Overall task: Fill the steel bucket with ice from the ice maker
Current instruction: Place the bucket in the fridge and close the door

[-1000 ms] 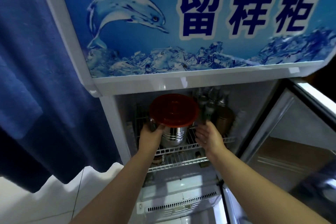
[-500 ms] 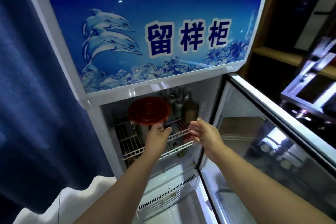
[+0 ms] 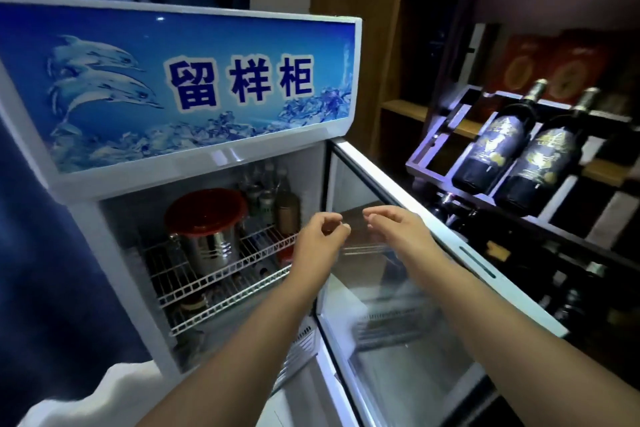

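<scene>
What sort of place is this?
Likely a restaurant or bar back room: a glass-door display fridge with a Chinese sign, wine bottles on a rack beside it, and wooden shelving behind.

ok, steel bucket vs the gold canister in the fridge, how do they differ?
Colour: the steel bucket is shiny silver; the gold canister is brownish gold.
Width: the bucket is clearly wider than the canister.
Top: the bucket carries a red lid; the canister's top looks gold like its body.
Shared: both stand upright on the top wire shelf.
</scene>
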`<control>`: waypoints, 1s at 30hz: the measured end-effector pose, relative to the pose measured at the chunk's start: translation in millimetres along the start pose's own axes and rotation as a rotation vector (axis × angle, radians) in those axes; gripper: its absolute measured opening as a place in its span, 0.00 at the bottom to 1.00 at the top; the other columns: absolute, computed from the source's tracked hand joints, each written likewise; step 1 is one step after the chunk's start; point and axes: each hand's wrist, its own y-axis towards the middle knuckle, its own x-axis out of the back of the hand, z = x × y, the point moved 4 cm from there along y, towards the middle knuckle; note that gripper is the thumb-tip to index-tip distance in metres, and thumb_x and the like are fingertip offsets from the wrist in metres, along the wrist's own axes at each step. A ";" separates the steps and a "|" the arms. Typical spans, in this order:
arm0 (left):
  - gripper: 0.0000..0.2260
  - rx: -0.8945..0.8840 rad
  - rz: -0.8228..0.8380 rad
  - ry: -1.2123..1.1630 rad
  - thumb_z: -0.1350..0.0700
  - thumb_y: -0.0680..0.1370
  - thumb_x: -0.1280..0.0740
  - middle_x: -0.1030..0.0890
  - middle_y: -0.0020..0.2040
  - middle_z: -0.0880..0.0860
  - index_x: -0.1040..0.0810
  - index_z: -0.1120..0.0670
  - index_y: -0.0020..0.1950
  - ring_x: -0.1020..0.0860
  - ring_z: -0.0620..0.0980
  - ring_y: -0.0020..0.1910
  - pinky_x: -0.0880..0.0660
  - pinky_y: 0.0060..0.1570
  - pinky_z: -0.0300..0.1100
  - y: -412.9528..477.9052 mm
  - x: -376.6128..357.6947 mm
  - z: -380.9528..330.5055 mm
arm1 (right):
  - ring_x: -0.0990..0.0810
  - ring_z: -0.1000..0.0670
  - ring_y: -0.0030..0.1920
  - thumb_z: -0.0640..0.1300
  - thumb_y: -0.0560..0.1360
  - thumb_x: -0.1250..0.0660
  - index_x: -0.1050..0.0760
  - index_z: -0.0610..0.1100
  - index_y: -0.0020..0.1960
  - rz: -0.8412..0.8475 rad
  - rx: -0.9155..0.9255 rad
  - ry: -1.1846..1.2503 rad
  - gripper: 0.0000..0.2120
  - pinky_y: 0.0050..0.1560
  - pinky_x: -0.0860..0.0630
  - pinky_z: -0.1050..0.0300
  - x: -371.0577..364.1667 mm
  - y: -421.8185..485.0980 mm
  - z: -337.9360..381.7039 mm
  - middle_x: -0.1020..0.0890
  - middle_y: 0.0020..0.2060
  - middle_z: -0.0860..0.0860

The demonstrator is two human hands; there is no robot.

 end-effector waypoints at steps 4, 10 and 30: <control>0.09 -0.063 0.100 -0.026 0.59 0.76 0.33 0.20 0.48 0.50 0.22 0.56 0.55 0.22 0.45 0.47 0.27 0.46 0.32 -39.1 -55.4 -23.3 | 0.20 0.51 0.46 0.37 0.76 0.35 0.19 0.45 0.48 -0.088 0.099 -0.097 0.07 0.46 0.24 0.61 53.5 -23.8 10.6 0.18 0.42 0.51; 0.08 -0.062 0.153 -0.072 0.60 0.76 0.33 0.21 0.45 0.48 0.22 0.55 0.54 0.23 0.44 0.45 0.26 0.44 0.31 -85.1 -98.4 -35.7 | 0.19 0.48 0.52 0.37 0.76 0.38 0.19 0.44 0.56 -0.189 0.069 -0.411 0.12 0.51 0.25 0.57 113.6 -49.7 -4.5 0.17 0.53 0.48; 0.11 -0.050 0.030 -0.027 0.59 0.72 0.28 0.19 0.49 0.50 0.22 0.51 0.52 0.21 0.47 0.50 0.22 0.54 0.43 -148.5 -43.1 -41.9 | 0.21 0.47 0.57 0.39 0.77 0.35 0.18 0.40 0.55 -0.018 0.210 -0.735 0.10 0.58 0.28 0.57 76.4 -81.6 -0.8 0.17 0.54 0.46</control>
